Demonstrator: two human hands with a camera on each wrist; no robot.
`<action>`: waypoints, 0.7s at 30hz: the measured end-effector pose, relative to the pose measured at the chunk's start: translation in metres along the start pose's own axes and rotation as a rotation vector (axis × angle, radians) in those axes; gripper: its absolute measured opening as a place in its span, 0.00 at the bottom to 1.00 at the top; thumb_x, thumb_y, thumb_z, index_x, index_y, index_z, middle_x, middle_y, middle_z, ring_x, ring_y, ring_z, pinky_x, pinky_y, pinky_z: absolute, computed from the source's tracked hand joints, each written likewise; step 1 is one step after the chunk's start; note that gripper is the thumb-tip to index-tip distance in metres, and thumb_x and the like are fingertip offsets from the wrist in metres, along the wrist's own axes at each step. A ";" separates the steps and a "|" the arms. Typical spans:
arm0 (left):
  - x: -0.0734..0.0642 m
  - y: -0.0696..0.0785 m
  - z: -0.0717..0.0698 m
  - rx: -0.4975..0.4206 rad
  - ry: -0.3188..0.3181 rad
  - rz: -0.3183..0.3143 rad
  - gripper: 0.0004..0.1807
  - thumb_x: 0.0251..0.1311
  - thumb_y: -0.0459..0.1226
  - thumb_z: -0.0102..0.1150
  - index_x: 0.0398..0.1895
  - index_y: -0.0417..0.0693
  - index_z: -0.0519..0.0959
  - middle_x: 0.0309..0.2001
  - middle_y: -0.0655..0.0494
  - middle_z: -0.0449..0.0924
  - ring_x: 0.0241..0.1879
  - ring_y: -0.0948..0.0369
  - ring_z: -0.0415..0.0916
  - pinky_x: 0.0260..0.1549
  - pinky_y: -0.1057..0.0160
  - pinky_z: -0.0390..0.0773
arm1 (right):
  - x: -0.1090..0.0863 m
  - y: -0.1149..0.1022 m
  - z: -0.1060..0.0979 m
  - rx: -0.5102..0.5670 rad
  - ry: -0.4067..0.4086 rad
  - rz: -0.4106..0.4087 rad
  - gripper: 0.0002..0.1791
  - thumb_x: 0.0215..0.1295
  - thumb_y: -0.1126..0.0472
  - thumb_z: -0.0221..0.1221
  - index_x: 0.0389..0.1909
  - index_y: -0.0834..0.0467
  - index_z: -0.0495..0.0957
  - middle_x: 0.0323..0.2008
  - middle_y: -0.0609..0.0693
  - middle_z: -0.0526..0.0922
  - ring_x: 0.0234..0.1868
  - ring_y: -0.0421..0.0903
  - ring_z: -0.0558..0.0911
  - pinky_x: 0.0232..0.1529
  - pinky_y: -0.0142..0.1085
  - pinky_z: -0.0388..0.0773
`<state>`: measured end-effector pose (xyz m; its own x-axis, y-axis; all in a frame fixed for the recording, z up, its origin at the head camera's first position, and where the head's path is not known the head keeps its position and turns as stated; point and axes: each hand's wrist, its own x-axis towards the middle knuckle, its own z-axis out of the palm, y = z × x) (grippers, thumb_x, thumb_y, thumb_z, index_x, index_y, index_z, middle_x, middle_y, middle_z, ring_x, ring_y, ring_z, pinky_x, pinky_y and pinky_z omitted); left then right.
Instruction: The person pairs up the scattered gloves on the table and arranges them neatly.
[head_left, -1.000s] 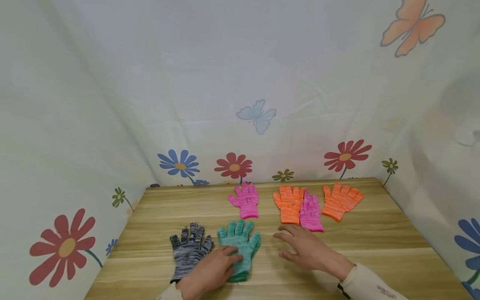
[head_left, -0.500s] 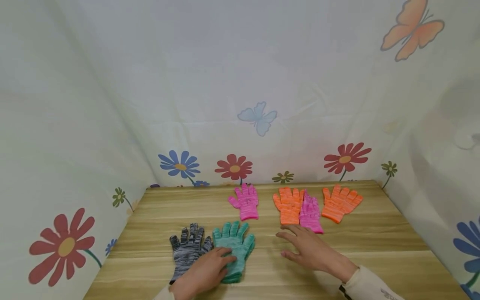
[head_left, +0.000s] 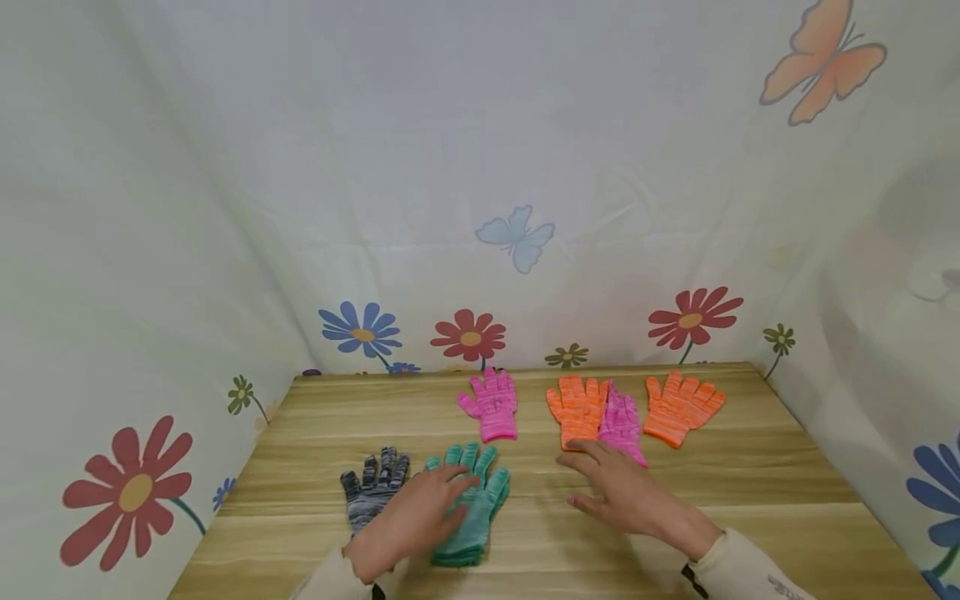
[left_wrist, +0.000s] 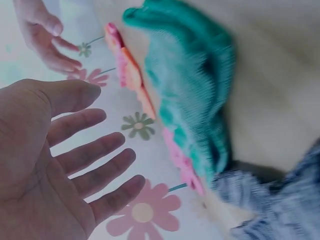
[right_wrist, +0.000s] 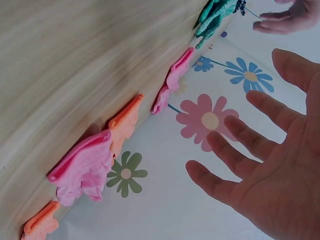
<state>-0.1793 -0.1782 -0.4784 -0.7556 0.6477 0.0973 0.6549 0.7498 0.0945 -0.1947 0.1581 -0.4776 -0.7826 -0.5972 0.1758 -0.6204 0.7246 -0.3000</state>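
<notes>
My left hand (head_left: 420,512) hovers over the green glove (head_left: 472,533) and the grey-black glove (head_left: 367,496), partly covering both. In the left wrist view its fingers (left_wrist: 92,152) are spread, and the green glove (left_wrist: 185,90) lies apart from them. The green glove looks thick, with layered edges at its cuff. My right hand (head_left: 630,496) is held above the table just in front of a pink glove (head_left: 621,421) and an orange glove (head_left: 577,408), its fingers (right_wrist: 245,140) spread and holding nothing. Those two gloves lie side by side, touching.
Another pink glove (head_left: 491,404) lies at the back middle, and a second orange glove (head_left: 682,407) at the back right. The wooden table (head_left: 360,408) meets a white curtain (head_left: 420,167) printed with flowers and butterflies at its back and sides.
The green glove shifted left against the grey-black glove with my left hand on it. Since then that hand has lifted off it. My right hand has barely moved.
</notes>
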 end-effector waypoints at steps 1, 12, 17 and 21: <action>0.002 0.000 -0.003 0.004 0.006 -0.001 0.23 0.65 0.43 0.61 0.63 0.51 0.75 0.63 0.49 0.75 0.58 0.52 0.77 0.51 0.52 0.81 | 0.001 0.000 -0.001 0.001 -0.002 0.007 0.32 0.67 0.37 0.55 0.67 0.46 0.71 0.69 0.53 0.68 0.68 0.56 0.69 0.64 0.60 0.68; 0.031 -0.006 -0.032 0.042 0.055 -0.069 0.27 0.67 0.48 0.59 0.68 0.57 0.70 0.68 0.50 0.69 0.64 0.52 0.72 0.57 0.49 0.77 | 0.002 0.003 -0.009 -0.026 0.012 0.044 0.33 0.66 0.34 0.54 0.69 0.40 0.68 0.73 0.51 0.63 0.69 0.60 0.68 0.61 0.65 0.68; 0.046 -0.014 -0.037 0.046 0.098 -0.080 0.28 0.66 0.49 0.59 0.68 0.54 0.70 0.67 0.50 0.70 0.65 0.51 0.72 0.57 0.50 0.78 | 0.002 0.003 -0.011 -0.021 0.026 0.032 0.32 0.66 0.36 0.56 0.69 0.40 0.67 0.72 0.51 0.63 0.69 0.60 0.69 0.60 0.65 0.69; 0.061 -0.021 -0.036 0.011 0.108 -0.109 0.29 0.65 0.47 0.61 0.68 0.51 0.70 0.66 0.49 0.72 0.62 0.52 0.74 0.56 0.50 0.78 | 0.002 0.004 -0.012 -0.020 0.036 0.021 0.31 0.66 0.36 0.55 0.68 0.40 0.68 0.72 0.52 0.64 0.69 0.59 0.69 0.60 0.64 0.69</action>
<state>-0.2381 -0.1594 -0.4383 -0.8163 0.5445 0.1930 0.5684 0.8167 0.0998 -0.1992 0.1641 -0.4677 -0.7965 -0.5694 0.2034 -0.6045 0.7437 -0.2855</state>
